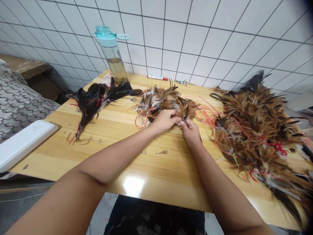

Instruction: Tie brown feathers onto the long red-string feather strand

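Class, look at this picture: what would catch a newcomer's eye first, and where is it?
The big brown feather heap at the table's right. Next, both hands, left hand and right hand, pinching the middle feather pile. Black feathers lie left, under a blue-capped bottle.

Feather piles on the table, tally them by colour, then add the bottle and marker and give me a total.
Black feather piles: 1, the black pile at left.
Brown feather piles: 2, the middle pile, which the left hand and right hand pinch at, and the big pile at right.
Bottles: 1, the bottle.
Markers: 1, the marker.
Total: 5.
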A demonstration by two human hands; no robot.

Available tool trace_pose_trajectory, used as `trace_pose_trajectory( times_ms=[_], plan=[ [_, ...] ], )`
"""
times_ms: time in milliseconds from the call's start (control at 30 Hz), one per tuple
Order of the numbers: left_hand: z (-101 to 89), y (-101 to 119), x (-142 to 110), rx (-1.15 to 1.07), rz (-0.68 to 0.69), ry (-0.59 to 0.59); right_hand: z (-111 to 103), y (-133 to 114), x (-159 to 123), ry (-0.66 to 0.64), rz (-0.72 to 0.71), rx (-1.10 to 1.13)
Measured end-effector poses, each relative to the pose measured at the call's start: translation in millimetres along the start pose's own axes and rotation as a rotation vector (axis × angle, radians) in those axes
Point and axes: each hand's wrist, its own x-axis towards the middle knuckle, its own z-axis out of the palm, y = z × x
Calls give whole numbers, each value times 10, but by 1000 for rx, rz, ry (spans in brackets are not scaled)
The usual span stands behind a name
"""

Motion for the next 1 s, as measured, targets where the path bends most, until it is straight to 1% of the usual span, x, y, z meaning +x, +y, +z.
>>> trace_pose_trajectory(
  times_ms=[67, 200, 333, 433, 500, 567, 700, 767, 833, 933, 1000],
  plan=[
    [13, -7, 4, -31, -19, -5, -8, -13, -2, -12, -47, -91],
    [21, 8, 4, -139, -65, -56, -28, -36, 2, -27, -58, -207],
    [11, -20, 17, -180, -88, -97, -26, -23, 8, -53, -86, -244],
    [11, -76, 30, -163, -47, -100, -15, -20, 5, -54, -95, -241],
    [17, -98, 30, -167, -9, -109, -10, -36, 1, -57, -103, -224],
    [22, -96, 22, -175, -3, -112, -9, -65, -6, -64, -117, -201],
    [2, -34, 1, -284, -84, -60, -16, -123, -22, -101, -119, -121],
    [-23, 3, -4, -366, -116, -39, -21, -126, -29, -103, -91, -50],
    [-47, 29, -4, -417, -136, -33, -25, -112, -31, -86, -33, 46],
    [-65, 45, -2, -434, -144, -35, -33, -83, -28, -85, 58, 159],
    [-65, 48, -3, -422, -130, -47, -38, -75, -24, -100, 80, 181]
  ],
)
